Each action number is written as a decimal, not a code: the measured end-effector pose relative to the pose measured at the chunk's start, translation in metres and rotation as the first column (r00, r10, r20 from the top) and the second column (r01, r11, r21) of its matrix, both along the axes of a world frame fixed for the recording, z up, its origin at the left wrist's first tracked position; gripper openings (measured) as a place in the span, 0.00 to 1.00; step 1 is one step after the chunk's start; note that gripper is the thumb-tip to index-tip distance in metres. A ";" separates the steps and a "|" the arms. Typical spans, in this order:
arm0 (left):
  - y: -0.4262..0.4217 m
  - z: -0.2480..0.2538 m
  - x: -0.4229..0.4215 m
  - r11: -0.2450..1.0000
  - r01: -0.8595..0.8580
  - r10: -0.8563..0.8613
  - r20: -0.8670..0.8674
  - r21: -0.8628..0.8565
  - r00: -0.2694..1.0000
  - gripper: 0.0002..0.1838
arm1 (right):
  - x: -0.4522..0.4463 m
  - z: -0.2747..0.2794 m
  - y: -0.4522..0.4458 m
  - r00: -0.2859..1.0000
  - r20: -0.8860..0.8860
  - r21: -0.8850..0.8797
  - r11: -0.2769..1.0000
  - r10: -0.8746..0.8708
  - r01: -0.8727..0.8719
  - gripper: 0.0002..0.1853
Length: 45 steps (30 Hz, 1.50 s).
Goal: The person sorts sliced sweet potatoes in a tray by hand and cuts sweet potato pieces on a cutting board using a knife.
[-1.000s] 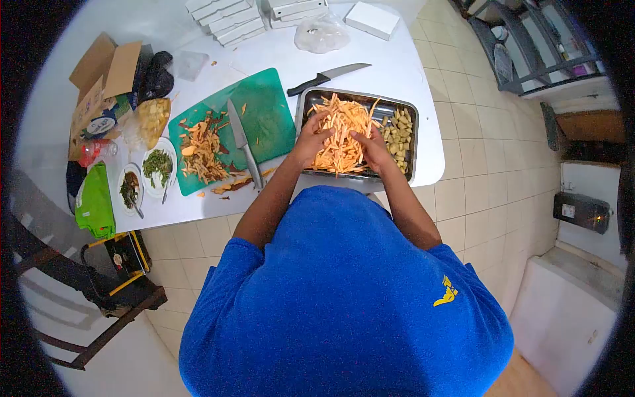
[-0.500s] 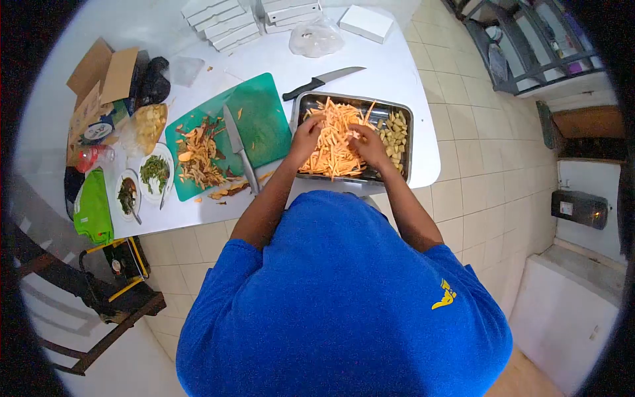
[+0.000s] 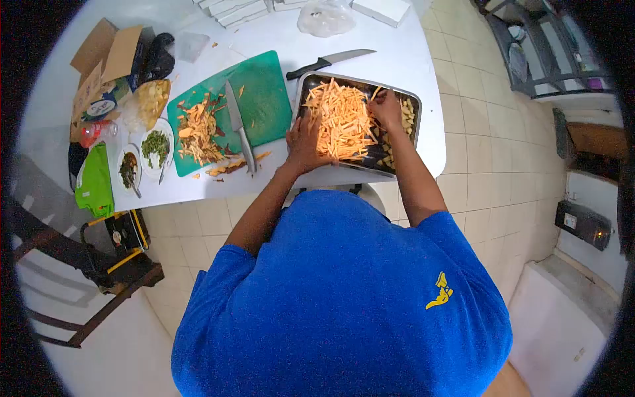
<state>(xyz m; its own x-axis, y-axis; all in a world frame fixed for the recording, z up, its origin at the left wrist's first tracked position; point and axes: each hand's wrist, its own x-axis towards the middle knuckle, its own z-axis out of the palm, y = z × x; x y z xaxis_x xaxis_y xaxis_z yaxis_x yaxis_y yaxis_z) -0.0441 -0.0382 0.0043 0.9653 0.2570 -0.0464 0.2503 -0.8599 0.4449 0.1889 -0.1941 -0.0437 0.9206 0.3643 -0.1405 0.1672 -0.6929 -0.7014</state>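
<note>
A metal tray (image 3: 357, 168) holds a heap of orange vegetable sticks (image 3: 342, 119) on its left and pale diced pieces (image 3: 408, 116) on its right. My left hand (image 3: 305, 144) lies against the heap's left side at the tray's near-left edge, fingers spread. Over the right part of the tray, my right hand (image 3: 388, 111) has its fingers pinched together at an orange stick by the far side of the heap. That hand and its forearm cover some of the diced pieces.
Left of the tray lies a green cutting board (image 3: 268, 99) with peelings (image 3: 198, 132) and a knife (image 3: 238, 122). A black-handled knife (image 3: 331, 61) rests behind the tray. Two plates with greens (image 3: 157, 149), a cardboard box (image 3: 99, 79) and a plastic bag (image 3: 325, 18) are also on the table.
My left hand has come off the top of the heap to its near-left side, fingers now spread. My right hand has shifted right and farther away. The view has tilted slightly.
</note>
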 end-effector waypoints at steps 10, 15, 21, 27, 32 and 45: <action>0.008 -0.027 -0.004 0.941 -0.335 0.333 -0.031 -0.051 0.942 0.64 | 0.007 0.018 0.002 0.964 -0.097 -0.028 0.968 0.246 -0.250 0.18; -0.023 -0.014 -0.009 0.925 -0.379 0.375 -0.084 -0.037 0.923 0.62 | 0.020 0.005 0.003 0.857 -0.012 -0.109 0.852 0.515 -0.513 0.14; -0.024 -0.024 -0.022 0.898 -0.435 0.437 0.019 -0.073 0.899 0.55 | 0.016 0.019 -0.017 0.905 -0.063 0.144 0.901 0.421 -0.410 0.11; 0.000 -0.050 -0.031 0.895 -0.439 0.444 0.059 -0.085 0.894 0.45 | -0.015 0.068 -0.016 0.925 -0.158 0.381 0.885 0.347 -0.267 0.11; -0.013 -0.047 -0.042 0.888 -0.436 0.452 0.101 -0.144 0.886 0.39 | -0.037 0.074 -0.003 0.929 -0.138 0.528 0.819 0.344 -0.225 0.16; 0.115 -0.023 -0.116 0.816 -0.483 0.502 0.024 0.317 0.864 0.16 | -0.089 0.083 -0.039 0.944 -0.239 0.354 0.926 0.228 -0.134 0.24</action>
<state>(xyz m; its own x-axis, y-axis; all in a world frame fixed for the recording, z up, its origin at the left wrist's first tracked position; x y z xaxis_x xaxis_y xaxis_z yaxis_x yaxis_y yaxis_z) -0.1599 0.0773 -0.0184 0.7037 0.7079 0.0607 0.6939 -0.7032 0.1549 0.1001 -0.2334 0.0389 0.7776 0.5899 -0.2178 0.0394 -0.3913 -0.9194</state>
